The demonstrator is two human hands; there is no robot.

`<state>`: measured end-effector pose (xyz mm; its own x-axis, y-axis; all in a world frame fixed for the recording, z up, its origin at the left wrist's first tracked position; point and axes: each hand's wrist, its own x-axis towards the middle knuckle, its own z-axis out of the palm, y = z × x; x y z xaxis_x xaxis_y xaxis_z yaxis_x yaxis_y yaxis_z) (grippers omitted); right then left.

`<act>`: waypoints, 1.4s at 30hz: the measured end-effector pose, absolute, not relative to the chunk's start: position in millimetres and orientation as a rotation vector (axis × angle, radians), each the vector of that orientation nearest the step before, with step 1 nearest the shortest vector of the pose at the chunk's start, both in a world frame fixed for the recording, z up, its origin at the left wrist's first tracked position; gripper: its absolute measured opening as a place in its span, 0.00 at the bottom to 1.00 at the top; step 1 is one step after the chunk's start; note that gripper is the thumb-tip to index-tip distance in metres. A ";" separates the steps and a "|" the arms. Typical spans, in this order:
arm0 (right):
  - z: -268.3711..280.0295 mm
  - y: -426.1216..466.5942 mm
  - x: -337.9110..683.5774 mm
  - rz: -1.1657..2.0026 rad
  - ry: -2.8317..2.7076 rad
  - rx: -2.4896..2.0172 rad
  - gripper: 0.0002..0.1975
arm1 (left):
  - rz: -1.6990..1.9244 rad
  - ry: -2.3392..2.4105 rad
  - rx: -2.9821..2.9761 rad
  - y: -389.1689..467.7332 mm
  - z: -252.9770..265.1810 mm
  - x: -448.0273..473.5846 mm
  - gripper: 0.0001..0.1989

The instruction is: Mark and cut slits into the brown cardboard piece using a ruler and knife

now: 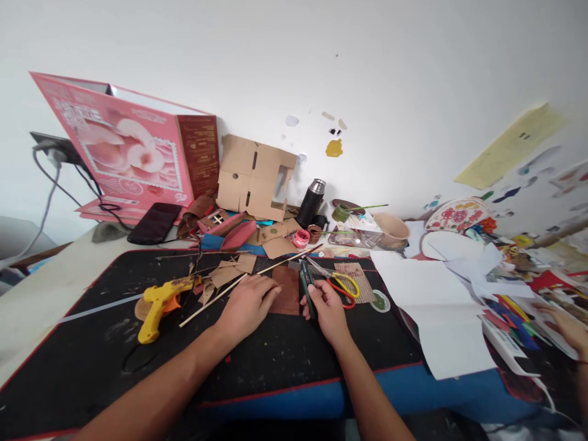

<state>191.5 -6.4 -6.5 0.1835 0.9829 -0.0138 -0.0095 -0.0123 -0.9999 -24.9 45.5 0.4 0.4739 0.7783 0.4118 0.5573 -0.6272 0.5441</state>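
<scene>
On the black mat (285, 361), the right hand (329, 307) has its grip closed around a dark green tool (304, 280); the left hand (245, 307), its grip loose, touches brown card (285, 291).

- One black rectangular mat with red edging (261, 373).
- Two bare hands of the person: left hand (248, 306), right hand (329, 306).
- One hand of another person (565, 324).
- One slim dark green tool (304, 277).
- One flat reddish-brown square card (285, 288).
- One long, thin, pale wooden stick (212, 300).
- One yellow plastic glue gun (157, 305), toward the mat's left edge.
- One pair of metal scissors with yellow and red-orange handles (351, 283), near the far right corner.
- Three small round paint pots beyond the far edge: pink pot (301, 239), brown pot (315, 234), green pot (340, 213).
- One black cylindrical flask with silver cap (309, 207), also beyond it.
- One black flat phone (155, 223), just past the far left corner.
</scene>
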 end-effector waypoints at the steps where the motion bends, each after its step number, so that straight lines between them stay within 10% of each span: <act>1: -6.7 -6.5 191.5 1.084 -1.062 -1.294 0.26 | 0.931 1.130 2.384 45.6 -0.3 -24.9 0.11; 21: -11.0 -9.0 191.6 1.094 -1.085 -1.271 0.23 | 0.896 1.213 2.341 48.0 -2.9 -26.3 0.03; 42: -3.4 -9.5 195.5 1.159 -1.034 -1.275 0.21 | 0.679 1.114 2.517 45.1 -9.5 -31.1 0.18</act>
<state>195.5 -9.5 -3.4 0.1488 0.9873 -0.0549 -0.0568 -0.0469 -0.9973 -31.1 45.1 -9.5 0.5863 0.7539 0.2965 0.6092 -0.6515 0.4520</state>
